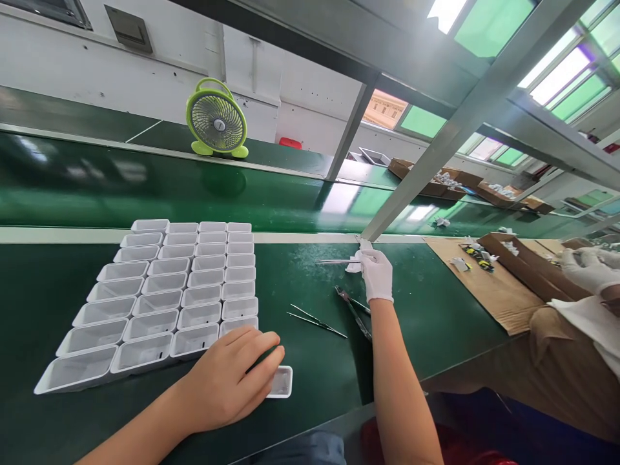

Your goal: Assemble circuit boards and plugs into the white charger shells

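My bare left hand (227, 381) lies curled over a single white plastic case (281, 381) on the green bench, fingers closed round its near end. My right hand (376, 274), in a white glove, reaches far forward and is closed on a small white part with a thin metal rod (334, 261) sticking out to the left. A block of several white plastic cases (159, 303) stands in rows to the left of my left hand. Tweezers (317, 320) and metal pliers (356, 311) lie between my hands.
A green conveyor belt (145, 187) runs behind the bench, with a green table fan (216, 119) beyond it. To the right lie a cardboard sheet (489, 290) and cardboard boxes with small parts. Another person's gloved hands (588, 268) work at the far right. A slanted metal post (436, 155) rises ahead.
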`<state>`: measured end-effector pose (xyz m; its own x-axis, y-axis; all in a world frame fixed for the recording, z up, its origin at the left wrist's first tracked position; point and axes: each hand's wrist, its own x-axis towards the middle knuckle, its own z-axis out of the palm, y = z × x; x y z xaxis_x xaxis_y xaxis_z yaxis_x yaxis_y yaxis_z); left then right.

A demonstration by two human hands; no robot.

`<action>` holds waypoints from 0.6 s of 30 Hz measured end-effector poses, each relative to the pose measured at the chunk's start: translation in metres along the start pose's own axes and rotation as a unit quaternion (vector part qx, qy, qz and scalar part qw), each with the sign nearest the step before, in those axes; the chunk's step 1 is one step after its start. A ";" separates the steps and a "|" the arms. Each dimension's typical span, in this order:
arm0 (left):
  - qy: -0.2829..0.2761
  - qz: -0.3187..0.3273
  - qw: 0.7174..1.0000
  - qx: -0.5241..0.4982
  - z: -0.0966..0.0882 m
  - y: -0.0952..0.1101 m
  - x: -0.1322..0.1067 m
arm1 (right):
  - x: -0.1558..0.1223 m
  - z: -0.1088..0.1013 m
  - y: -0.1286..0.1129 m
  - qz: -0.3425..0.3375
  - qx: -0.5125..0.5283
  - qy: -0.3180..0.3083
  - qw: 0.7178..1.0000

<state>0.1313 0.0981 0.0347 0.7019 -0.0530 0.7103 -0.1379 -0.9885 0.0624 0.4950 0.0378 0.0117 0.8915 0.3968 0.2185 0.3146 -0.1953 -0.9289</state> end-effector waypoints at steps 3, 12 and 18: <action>-0.002 0.002 1.000 -0.002 0.000 0.000 0.000 | 0.000 -0.001 -0.002 0.015 -0.004 -0.007 1.000; -0.009 0.001 1.000 0.001 0.000 0.001 0.001 | -0.003 0.000 -0.008 0.018 -0.027 -0.005 0.999; -0.014 0.007 1.000 0.006 0.000 0.001 0.001 | -0.005 -0.002 -0.011 0.012 -0.045 -0.001 0.999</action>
<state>0.1321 0.0973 0.0359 0.7199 -0.0706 0.6905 -0.1397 -0.9892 0.0444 0.4873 0.0365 0.0210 0.8983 0.3937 0.1951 0.3207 -0.2839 -0.9036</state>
